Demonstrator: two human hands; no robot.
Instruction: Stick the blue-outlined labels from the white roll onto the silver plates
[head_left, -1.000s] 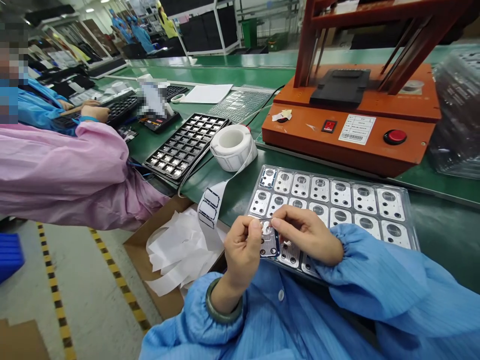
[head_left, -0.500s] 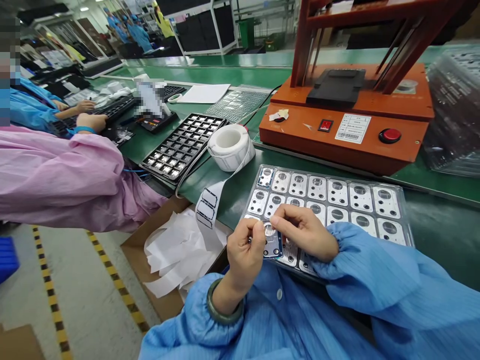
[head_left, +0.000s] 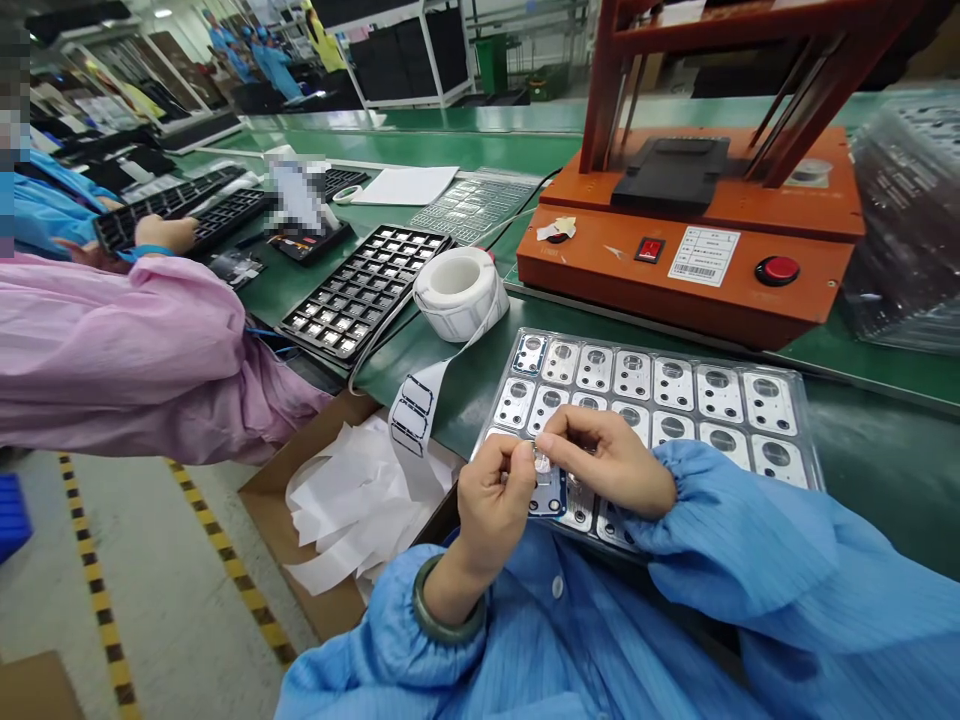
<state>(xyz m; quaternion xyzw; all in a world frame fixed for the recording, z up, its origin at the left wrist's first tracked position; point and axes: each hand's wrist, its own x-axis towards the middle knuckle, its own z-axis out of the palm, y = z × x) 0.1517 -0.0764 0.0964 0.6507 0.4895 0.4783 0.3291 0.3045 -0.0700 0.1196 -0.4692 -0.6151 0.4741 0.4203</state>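
Fingertips pinched, my left hand [head_left: 495,490] and my right hand [head_left: 611,455] meet over the near left part of a transparent plastic tray [head_left: 814,455]. What lies between the fingers is too small and too covered to make out. Just below them is a silvery metal plate [head_left: 545,497] with a dark blue edging and round holes; my left fingers cover part of it. Rows of similar silvery plates [head_left: 673,383] fill the tray. The plate in the far left corner [head_left: 530,353] also has blue edging.
A white label roll [head_left: 459,295] trails a strip with black outline stickers [head_left: 411,415] over a cardboard box [head_left: 330,595] of white paper strips. Behind the tray stands an orange press [head_left: 690,270]. A black tray of small parts [head_left: 360,290] lies left, near a co-worker's pink sleeve [head_left: 127,350].
My hands stay pinched together over the blue-edged plate, with only small finger movements. The view shifts slightly. At the left, a co-worker's hands now have a black tray lifted and tilted.
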